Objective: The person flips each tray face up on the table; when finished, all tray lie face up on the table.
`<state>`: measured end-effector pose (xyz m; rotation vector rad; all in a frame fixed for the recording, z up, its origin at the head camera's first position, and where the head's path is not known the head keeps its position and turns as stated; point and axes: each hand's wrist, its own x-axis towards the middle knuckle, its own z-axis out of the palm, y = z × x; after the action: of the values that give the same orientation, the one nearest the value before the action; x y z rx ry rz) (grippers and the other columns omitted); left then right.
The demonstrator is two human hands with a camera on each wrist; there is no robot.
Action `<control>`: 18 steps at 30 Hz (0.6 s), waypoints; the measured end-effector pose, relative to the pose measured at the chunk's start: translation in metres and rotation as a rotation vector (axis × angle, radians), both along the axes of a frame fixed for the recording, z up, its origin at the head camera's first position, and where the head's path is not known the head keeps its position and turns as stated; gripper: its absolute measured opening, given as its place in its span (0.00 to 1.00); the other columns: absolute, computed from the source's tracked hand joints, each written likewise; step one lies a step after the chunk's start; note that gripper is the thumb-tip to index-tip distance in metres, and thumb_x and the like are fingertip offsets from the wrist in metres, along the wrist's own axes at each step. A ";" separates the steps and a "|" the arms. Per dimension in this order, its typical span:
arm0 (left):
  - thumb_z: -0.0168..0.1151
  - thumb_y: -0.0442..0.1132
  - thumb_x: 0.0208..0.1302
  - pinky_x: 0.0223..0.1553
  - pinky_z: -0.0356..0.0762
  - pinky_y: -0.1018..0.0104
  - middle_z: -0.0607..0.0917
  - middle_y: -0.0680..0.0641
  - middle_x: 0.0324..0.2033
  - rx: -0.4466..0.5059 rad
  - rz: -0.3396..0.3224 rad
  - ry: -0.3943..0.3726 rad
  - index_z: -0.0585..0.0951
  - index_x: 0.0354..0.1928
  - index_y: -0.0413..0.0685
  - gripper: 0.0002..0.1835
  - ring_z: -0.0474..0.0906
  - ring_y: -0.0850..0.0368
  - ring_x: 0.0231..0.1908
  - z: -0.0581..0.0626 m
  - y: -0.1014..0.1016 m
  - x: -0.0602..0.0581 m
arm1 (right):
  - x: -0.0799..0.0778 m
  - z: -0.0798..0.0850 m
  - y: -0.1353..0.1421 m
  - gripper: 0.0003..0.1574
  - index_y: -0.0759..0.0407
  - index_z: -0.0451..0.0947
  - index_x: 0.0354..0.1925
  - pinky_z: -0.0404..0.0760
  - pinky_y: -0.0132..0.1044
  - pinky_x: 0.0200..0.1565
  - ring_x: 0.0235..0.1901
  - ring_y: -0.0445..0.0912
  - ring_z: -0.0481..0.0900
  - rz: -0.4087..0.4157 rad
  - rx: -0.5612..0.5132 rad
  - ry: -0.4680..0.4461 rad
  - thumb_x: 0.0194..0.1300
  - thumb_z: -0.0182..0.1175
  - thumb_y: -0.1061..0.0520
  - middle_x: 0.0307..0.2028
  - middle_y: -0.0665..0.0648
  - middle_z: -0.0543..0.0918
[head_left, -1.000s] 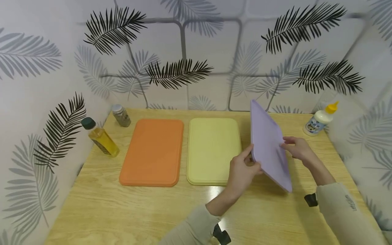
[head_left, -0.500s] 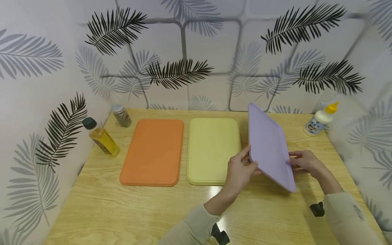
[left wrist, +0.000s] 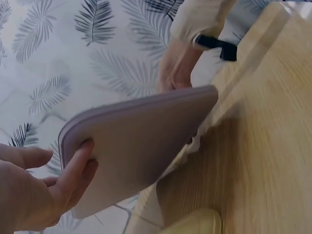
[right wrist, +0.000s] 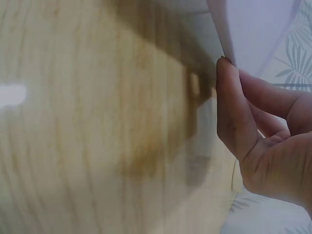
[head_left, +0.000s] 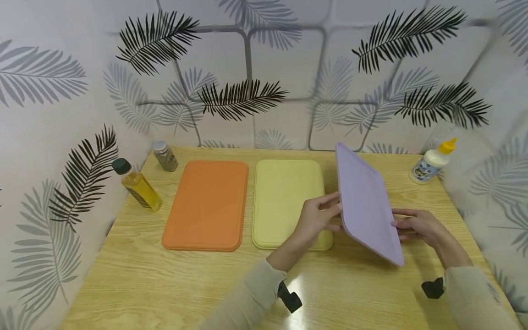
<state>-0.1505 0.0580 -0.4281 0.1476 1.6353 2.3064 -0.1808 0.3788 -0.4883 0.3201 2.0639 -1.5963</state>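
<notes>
A lilac tray with rounded corners is tilted steeply above the table, its left side raised. My right hand pinches its right edge between thumb and fingers, also plain in the right wrist view. My left hand is at the left edge. In the left wrist view, its fingers touch the tray's underside and the thumb stands apart from the rim. A yellow tray lies flat beside the left hand, partly behind it. Left of that lies an orange tray.
A bottle of yellow oil with a dark green cap and a grey-lidded jar stand at the left. A white glue bottle with a yellow nozzle stands at the back right. Patterned walls enclose the wooden table.
The right hand has slid down the lilac tray's right edge, towards me. The left hand has shifted left and loosened its grip. The tray has come slightly lower and nearer.
</notes>
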 end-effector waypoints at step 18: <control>0.65 0.27 0.60 0.24 0.84 0.57 0.78 0.45 0.32 -0.183 -0.088 -0.149 0.74 0.62 0.38 0.26 0.84 0.45 0.36 -0.028 -0.002 -0.050 | 0.020 0.020 0.017 0.40 0.77 0.56 0.68 0.85 0.44 0.36 0.31 0.44 0.85 -0.005 0.126 0.094 0.64 0.60 0.65 0.31 0.51 0.85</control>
<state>-0.2004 0.0559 -0.4558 0.0061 1.7162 2.0388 -0.1608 0.3961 -0.4684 0.2990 2.2423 -1.5135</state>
